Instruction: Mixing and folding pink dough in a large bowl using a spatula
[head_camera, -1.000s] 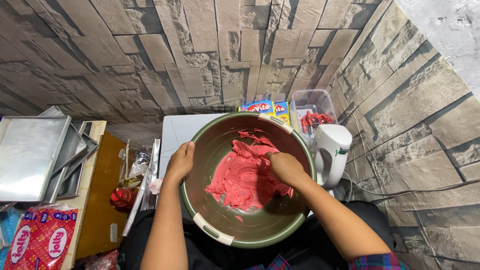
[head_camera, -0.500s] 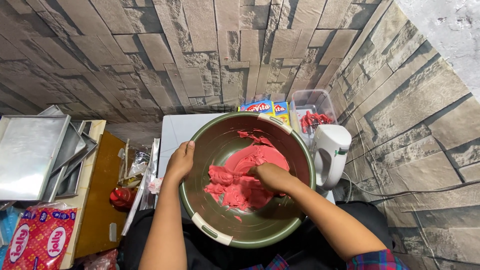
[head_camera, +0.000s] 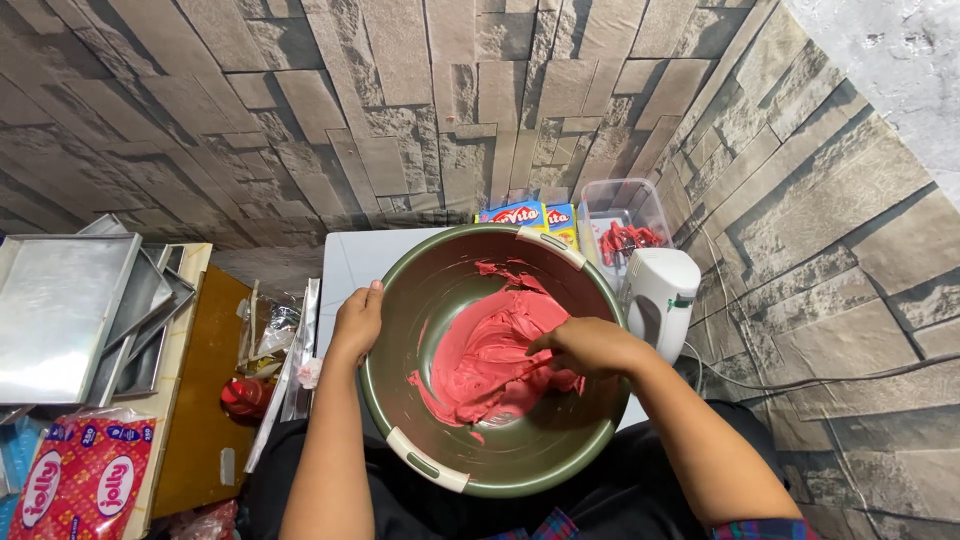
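Two bare hands work at a large green bowl (head_camera: 560, 440) that sits at the near edge of a white table (head_camera: 345, 262). Inside it lies pink batter (head_camera: 480, 355), smeared over the bottom and up the far wall. Left hand (head_camera: 357, 322) clamps the bowl's left rim, fingers curled over the edge. Right hand (head_camera: 590, 345) is down in the bowl, fingers closed and pressed into the batter; whether it grips anything I cannot tell. Just beside the bowl's right rim stands a white hand mixer (head_camera: 662, 295), with a clear tub (head_camera: 622, 215) behind it at the table's far right corner
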